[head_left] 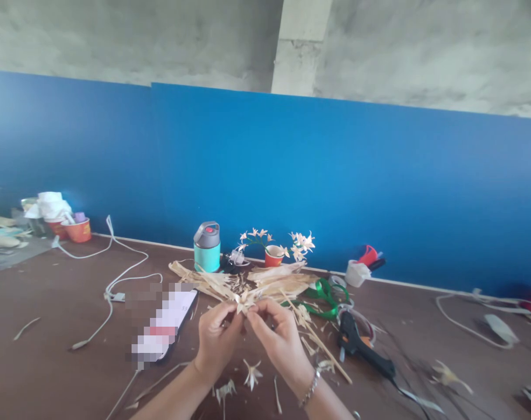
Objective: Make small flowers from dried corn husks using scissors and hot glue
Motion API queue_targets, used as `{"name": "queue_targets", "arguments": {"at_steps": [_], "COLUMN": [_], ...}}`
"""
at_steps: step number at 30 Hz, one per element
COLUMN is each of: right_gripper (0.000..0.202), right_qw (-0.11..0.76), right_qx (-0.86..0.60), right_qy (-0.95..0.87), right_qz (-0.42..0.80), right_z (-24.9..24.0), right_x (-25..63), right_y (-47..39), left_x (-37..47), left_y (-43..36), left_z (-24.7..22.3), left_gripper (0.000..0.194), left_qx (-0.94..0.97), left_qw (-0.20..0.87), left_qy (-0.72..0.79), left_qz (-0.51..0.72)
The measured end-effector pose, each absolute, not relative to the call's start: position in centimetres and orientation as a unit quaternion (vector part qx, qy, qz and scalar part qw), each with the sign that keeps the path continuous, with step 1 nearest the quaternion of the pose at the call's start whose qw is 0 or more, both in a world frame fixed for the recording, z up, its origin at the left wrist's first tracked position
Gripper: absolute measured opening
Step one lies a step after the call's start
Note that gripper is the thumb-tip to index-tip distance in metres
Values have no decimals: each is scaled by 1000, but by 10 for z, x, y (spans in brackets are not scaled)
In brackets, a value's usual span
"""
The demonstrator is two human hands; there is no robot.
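Between my two hands is a small pale husk flower (244, 301), its pointed petals spread. My left hand (219, 332) pinches it from the left, thumb and fingers closed. From the right, my right hand (276, 335) pinches a petal or the edge of the same flower. Just below the hands, a loose husk flower (252, 374) lies on the table. Dried husk strips (283, 282) are spread behind the hands. Farther back, a red paper cup (273, 256) holds stems with several finished-looking pale flowers (303, 245).
A black glue gun (364, 344) lies right of my hands, near green ribbon (324, 298). A phone (164, 326) lies to the left. A teal flask (206, 251) stands near the blue partition (335, 175). White cables (112, 286) cross the brown table (42, 361).
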State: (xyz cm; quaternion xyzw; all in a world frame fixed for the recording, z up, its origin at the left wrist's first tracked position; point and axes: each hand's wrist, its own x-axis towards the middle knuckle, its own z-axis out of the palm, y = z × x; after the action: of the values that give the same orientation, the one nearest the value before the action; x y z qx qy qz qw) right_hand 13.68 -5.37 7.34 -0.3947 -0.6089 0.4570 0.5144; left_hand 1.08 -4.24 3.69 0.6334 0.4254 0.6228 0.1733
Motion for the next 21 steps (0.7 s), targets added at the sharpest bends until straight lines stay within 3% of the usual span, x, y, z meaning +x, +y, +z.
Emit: {"name": "queue_targets", "arguments": {"at_steps": [7,11,21], "right_gripper": [24,13,22], "right_qw": [520,484,478], "right_qx": [-395,-381,-362], "right_qy": [-519,-492,-522], "right_qz": [551,615,607], "right_z": [77,76,79], "right_x": [144,147,150], "right_y": [-49,-45,-44], "left_x": [7,8,10], "left_y": [-37,-36,-38], "left_z": [27,22,29], "left_gripper": [10,10,17], "left_qx": [681,703,682], "left_qw": [128,100,192], "left_qy": [368,347,372], "left_qz": [620,613,599]}}
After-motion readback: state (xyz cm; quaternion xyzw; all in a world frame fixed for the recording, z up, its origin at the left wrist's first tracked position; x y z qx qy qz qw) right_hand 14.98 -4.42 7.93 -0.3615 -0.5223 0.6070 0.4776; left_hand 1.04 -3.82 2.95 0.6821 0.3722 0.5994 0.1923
